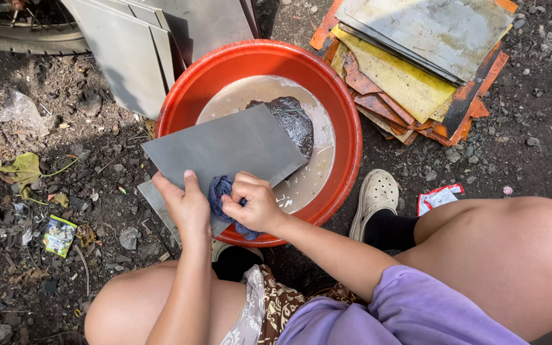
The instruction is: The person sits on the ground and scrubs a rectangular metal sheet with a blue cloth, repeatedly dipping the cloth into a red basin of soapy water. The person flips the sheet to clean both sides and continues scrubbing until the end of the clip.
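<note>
The person crouched over a red plastic basin [340,102] that sat on the dirt ground [65,211], half full of cloudy, brownish water. Across the basin's near rim lay a flat grey sheet [225,147], tilted so that its far edge hung over the water and its near corner reached past the rim toward the person's knees. The left hand [186,207] clasped the sheet's near edge, thumb flat on top and the remaining digits curled underneath, its grip pressed tight on the panel. The right hand [257,203] was closed into a fist around a blue rag [220,191], which it pressed against the sheet just beside the left hand, close to the basin's near rim. A dark, wet lump [295,118] rested in the water behind the sheet's far edge. More grey sheets [135,45] leaned at the basin's far left side, and a stack of rusty orange and yellow plates [416,70] lay on the ground at its far right. A pale clog [375,195] over a black sock stood just right of the basin.
</note>
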